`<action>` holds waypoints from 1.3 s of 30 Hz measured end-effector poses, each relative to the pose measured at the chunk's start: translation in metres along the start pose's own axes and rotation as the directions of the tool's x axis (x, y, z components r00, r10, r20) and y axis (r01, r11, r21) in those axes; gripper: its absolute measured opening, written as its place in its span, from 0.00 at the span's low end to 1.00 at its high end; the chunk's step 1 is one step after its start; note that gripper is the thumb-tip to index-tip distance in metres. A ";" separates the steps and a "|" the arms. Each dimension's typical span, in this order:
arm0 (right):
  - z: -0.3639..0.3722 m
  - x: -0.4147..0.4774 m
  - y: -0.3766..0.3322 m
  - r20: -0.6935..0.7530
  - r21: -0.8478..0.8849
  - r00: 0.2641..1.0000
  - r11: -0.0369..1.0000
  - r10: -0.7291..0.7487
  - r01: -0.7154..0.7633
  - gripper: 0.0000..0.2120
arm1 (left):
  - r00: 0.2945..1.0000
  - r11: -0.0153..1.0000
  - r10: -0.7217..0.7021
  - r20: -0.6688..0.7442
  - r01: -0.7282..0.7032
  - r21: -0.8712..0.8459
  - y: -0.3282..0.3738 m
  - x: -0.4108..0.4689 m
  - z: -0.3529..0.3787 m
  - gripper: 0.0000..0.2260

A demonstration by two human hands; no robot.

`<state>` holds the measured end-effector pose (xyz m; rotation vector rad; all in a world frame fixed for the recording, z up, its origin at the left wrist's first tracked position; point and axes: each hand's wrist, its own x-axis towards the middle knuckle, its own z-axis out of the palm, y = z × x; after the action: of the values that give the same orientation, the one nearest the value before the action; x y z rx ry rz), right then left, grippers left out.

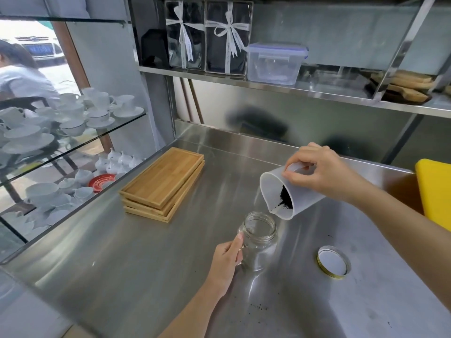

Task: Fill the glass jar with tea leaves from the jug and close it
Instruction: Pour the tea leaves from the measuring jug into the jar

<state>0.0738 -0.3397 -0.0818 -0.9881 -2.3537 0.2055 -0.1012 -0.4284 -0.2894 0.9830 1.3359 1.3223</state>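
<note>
A clear glass jar [259, 242] stands upright and open on the steel counter [136, 259]. My left hand [225, 261] grips its left side. My right hand [322, 173] holds a translucent white plastic jug [280, 193] by its handle, tipped steeply with the spout just above and right of the jar's mouth. Dark tea leaves [285, 198] lie inside the jug near the spout. The jar's gold-rimmed lid [333, 262] lies flat on the counter to the right, inner side up.
A stack of bamboo trays [162, 182] lies on the counter at the back left. A yellow board [435, 191] stands at the right edge. Spilled tea specks [258, 306] dot the counter in front of the jar. Glass shelves with white cups [73, 118] are left. A person sits beyond the window.
</note>
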 end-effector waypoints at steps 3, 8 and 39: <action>0.001 0.003 -0.003 0.007 -0.010 1.000 1.000 -0.013 0.013 0.04 | 1.000 1.000 -0.002 0.006 0.003 -0.011 0.002 0.000 0.001 0.24; 0.003 0.006 -0.007 0.026 -0.014 1.000 1.000 -0.016 0.016 0.06 | 1.000 1.000 -0.001 0.016 0.001 -0.008 0.003 -0.001 0.002 0.25; 0.014 0.011 -0.016 0.187 -0.108 0.969 0.977 -0.164 0.186 0.17 | 1.000 1.000 0.021 0.014 -0.021 0.002 0.004 -0.002 0.002 0.23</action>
<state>0.0498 -0.3423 -0.0827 -0.8413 -2.6289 0.0808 -0.0996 -0.4295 -0.2855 1.0079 1.3197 1.3276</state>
